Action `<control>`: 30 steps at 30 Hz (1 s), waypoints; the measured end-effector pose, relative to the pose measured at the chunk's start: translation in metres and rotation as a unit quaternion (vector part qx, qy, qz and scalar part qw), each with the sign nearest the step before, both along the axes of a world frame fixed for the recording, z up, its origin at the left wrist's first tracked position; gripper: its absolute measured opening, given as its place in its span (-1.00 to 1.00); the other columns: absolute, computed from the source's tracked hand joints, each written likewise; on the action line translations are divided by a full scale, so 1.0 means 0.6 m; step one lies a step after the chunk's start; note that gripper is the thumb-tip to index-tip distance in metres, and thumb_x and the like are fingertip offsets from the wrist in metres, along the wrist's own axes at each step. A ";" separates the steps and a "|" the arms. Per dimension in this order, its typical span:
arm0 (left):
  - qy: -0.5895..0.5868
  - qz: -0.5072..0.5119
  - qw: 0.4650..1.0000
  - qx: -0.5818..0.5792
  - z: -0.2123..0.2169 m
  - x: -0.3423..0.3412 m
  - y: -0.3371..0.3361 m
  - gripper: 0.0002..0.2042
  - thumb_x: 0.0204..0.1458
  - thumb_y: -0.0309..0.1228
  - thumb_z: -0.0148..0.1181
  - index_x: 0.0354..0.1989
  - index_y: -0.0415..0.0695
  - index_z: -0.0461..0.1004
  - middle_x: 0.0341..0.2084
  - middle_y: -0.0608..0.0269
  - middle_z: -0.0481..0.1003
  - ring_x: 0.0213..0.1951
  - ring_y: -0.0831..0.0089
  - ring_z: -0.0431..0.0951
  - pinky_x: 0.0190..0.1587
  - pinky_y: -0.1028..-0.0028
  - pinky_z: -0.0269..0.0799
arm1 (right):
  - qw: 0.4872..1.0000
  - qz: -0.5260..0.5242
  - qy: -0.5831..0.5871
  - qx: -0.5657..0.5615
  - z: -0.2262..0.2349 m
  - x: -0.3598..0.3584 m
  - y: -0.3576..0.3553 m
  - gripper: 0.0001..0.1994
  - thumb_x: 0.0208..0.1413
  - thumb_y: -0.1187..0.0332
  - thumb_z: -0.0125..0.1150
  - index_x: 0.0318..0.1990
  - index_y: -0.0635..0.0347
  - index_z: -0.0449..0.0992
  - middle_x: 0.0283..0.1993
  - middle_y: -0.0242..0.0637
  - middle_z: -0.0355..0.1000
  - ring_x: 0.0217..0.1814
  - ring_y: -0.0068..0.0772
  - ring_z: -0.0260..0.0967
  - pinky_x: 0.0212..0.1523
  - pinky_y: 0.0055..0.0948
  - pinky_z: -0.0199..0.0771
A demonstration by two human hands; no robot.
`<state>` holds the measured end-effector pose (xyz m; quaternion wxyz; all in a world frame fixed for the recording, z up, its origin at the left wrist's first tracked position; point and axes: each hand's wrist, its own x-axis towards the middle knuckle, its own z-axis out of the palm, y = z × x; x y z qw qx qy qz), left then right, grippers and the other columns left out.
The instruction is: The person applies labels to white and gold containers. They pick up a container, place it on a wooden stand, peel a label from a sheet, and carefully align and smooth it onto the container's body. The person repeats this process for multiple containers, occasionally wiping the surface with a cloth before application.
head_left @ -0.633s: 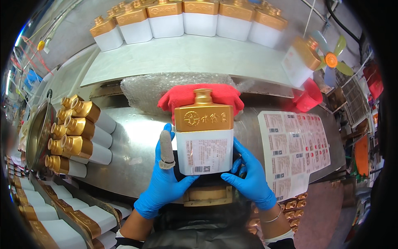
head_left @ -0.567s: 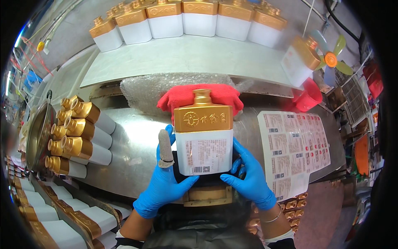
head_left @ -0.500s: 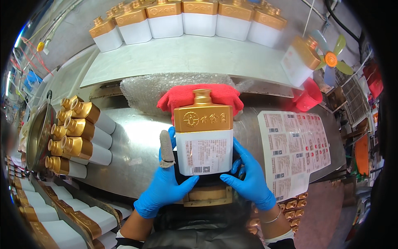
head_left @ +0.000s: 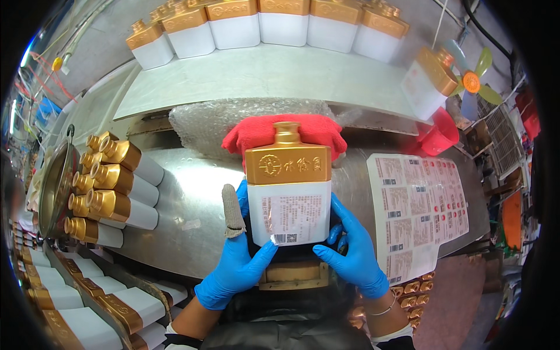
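A flat white bottle (head_left: 290,201) with an embossed gold shoulder and neck stands upright between my hands, a printed clear label on its white front. My left hand (head_left: 233,262), in a blue glove with a grey cloth cover on one finger, grips its left side. The left thumb presses the label's lower-left corner. On the other side my right hand (head_left: 356,256), also blue-gloved, holds the bottle's right edge, its thumb near the bottom corner. Fingers of both hands are partly hidden behind the bottle. Behind the neck lies a bunched red cloth (head_left: 324,129).
Sheets of printed labels (head_left: 402,213) lie right on the metal table (head_left: 181,204). Stacked bottles (head_left: 131,189) lie left, beside a round pan (head_left: 55,181). Bubble wrap (head_left: 204,125) borders a raised board (head_left: 262,76) carrying more bottles. A pink cup (head_left: 438,133) and small fan (head_left: 471,81) are far right.
My left thumb has moved up from below the bottle onto the label's lower-left corner. The bottle stays in both hands, and the whole view has shifted slightly.
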<state>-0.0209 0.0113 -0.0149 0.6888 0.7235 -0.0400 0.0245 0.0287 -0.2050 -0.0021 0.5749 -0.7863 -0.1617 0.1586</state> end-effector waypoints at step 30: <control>-0.266 -0.053 0.858 0.436 0.117 -0.010 0.035 -0.54 -0.19 0.11 0.23 -0.14 0.15 0.56 0.07 0.22 0.35 0.22 0.12 0.09 0.26 0.05 -0.11 | 0.926 0.050 0.299 0.224 0.066 0.003 0.015 -0.71 0.13 0.36 0.11 -0.06 0.36 0.45 -0.20 -0.23 0.50 -0.21 -0.52 0.45 -0.22 -0.56 0.47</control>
